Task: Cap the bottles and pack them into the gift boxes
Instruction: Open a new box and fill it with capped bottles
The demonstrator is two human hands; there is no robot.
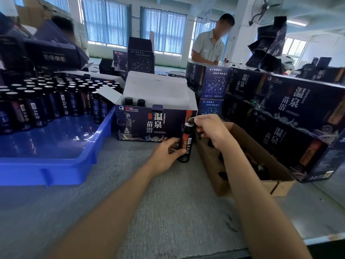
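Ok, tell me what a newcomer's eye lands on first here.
Centre: the left hand grips an upright dark bottle while the right hand pinches at its top, by the open gift box. At left, a blue tray holds rows of silver-topped bottles.

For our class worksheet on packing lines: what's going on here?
A person's left hand grips an upright bottle on the table while the right hand holds a dark cap at its top. Two capped bottles already stand in the open gift box; many uncapped ones wait in the blue tray.
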